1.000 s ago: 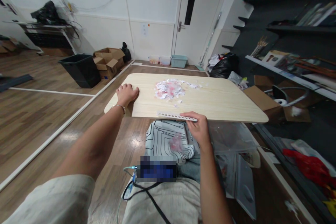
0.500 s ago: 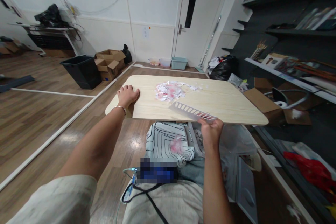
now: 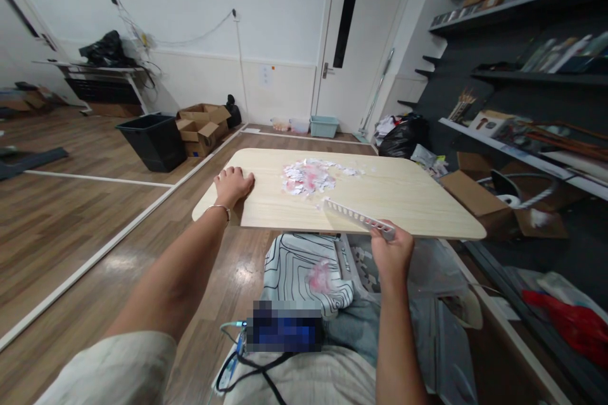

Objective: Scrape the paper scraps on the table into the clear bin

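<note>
My left hand (image 3: 234,185) lies on the left part of the pale wooden tabletop (image 3: 418,202), fingers stretched over the surface and holding nothing. In my right hand (image 3: 393,247) is one end of a slotted white plastic strip (image 3: 354,213), gripped at the table's near edge. The strip slants away to the left over the board, tilted partly edge-on, its far end close to a heap of torn white and pink paper scraps (image 3: 308,177). A thinner trail of scraps (image 3: 350,171) runs right from the heap.
A patterned cloth with a pink stain (image 3: 304,266) covers my lap. Below the table, right, stands a clear plastic bin (image 3: 427,266) with pale pieces near it. A black bin (image 3: 154,145) and cardboard boxes (image 3: 204,130) are on the floor left; shelves (image 3: 522,101) line the right.
My right hand has shifted slightly right with the strip, which is now turned more edge-on. The whole view has tipped upward a little. My left hand stays on the board.
</note>
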Motion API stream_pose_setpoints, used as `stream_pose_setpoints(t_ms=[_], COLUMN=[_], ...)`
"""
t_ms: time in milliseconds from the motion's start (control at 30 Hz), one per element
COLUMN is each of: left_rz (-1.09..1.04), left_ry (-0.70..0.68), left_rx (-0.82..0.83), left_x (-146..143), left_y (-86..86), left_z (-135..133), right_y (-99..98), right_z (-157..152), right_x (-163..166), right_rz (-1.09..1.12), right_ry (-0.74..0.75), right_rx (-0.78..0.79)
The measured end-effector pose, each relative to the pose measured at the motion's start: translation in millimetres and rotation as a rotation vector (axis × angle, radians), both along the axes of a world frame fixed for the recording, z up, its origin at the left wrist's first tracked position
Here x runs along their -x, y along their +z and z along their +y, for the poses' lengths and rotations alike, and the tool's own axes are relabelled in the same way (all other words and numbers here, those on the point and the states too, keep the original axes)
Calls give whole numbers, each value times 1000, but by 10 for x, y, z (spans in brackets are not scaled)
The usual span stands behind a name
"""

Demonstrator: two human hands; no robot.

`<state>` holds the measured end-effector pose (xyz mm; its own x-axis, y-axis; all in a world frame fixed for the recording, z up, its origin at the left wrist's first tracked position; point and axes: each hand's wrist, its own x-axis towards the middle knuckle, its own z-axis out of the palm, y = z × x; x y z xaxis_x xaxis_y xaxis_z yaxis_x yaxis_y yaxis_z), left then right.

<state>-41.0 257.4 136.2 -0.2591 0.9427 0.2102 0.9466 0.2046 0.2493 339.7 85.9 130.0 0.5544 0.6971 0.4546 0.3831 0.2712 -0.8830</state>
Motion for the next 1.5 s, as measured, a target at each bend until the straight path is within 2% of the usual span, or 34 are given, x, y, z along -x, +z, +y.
stream_pose_setpoints(t_ms=[267, 433, 933, 1200, 1500], left_rz=[-15, -14, 1, -5, -8], left_ry=[-6, -9, -3, 0, -4], left_rx=[-11, -9, -13, -5, -20], left_x=[10, 20, 13, 6, 19], left_y=[-9, -14, -9, 5, -16], left_z=[9, 16, 3, -3, 12], right_y=[81, 109, 66, 77, 47], right_z=[-35, -46, -33, -35, -14], right_x=[8, 57, 123, 118, 131], right_rz=[103, 87, 84, 72, 149], right_ry=[-19, 44, 84, 49, 68], right_rx=[-26, 3, -8, -21, -31])
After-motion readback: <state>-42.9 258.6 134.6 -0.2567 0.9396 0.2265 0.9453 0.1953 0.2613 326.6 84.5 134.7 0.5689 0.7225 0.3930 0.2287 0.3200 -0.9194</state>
